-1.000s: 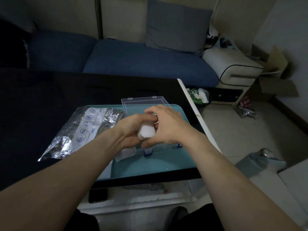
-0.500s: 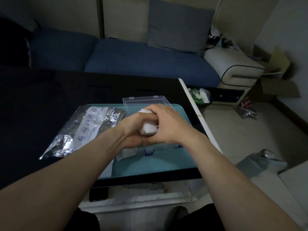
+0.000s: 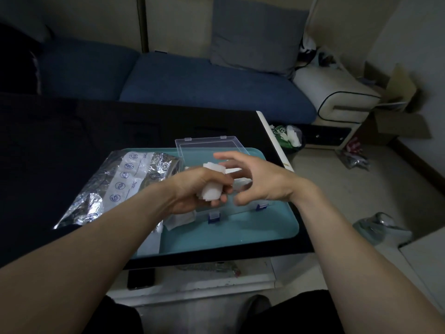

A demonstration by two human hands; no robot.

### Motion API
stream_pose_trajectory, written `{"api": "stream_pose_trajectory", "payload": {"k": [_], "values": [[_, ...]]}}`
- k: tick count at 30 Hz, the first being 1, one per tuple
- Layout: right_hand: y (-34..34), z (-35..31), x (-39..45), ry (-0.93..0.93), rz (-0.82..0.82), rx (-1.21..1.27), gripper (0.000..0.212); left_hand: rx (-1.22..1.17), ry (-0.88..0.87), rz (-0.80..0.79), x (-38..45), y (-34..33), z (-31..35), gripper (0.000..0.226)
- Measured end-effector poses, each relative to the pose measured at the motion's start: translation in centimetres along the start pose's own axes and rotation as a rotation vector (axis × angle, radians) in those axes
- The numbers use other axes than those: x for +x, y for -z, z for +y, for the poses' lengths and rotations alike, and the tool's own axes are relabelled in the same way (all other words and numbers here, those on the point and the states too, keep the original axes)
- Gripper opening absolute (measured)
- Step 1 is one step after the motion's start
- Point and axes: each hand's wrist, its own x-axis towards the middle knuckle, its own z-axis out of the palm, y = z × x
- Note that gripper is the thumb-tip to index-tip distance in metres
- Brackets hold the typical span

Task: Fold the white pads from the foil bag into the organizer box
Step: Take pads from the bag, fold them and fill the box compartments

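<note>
My left hand [image 3: 192, 190] grips a folded white pad [image 3: 212, 189] above the clear organizer box [image 3: 216, 208], whose lid [image 3: 209, 145] stands open behind it. My right hand [image 3: 260, 180] hovers just right of the pad with fingers spread and loosely bent, holding nothing. More white pads [image 3: 240, 183] lie inside the box under the hands. The crinkled foil bag [image 3: 115, 186] lies to the left, partly on the teal tray [image 3: 228, 235]. A loose white pad [image 3: 179, 219] rests beside the box's front left corner.
The tray sits on a dark table [image 3: 60, 141] whose right edge [image 3: 272, 138] drops to the floor. A blue sofa [image 3: 192, 85] stands behind. A phone [image 3: 140, 278] lies on the lower shelf. Bags and a cardboard box litter the floor on the right.
My right hand has let go of the pad and opened, moving slightly right. My left hand keeps the folded pad, now alone.
</note>
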Motion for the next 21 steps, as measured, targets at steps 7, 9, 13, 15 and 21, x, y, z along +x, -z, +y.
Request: {"api": "stream_pose_trajectory", "payload": {"k": [7,9,13,15,21], "values": [[0.2,1.4,-0.2,0.045,0.043,0.214,0.034,0.120,0.079,-0.273,-0.1,-0.4,-0.2,0.032],[0.4,1.9,-0.4,0.062,0.043,0.224,0.026,0.113,0.066,-0.317,0.1,-0.8,-0.2,0.027],[1.2,2.0,-1.1,0.062,0.080,0.296,0.024,0.093,-0.002,-0.356,0.5,-1.6,0.0,0.025],[1.3,2.1,-1.3,0.057,0.083,0.292,0.021,0.093,-0.014,-0.373,0.8,-2.1,0.1,0.023],[2.3,2.4,-1.4,0.108,0.309,0.479,0.029,0.011,-0.011,-0.114,2.1,-3.4,0.0,0.019]]}}
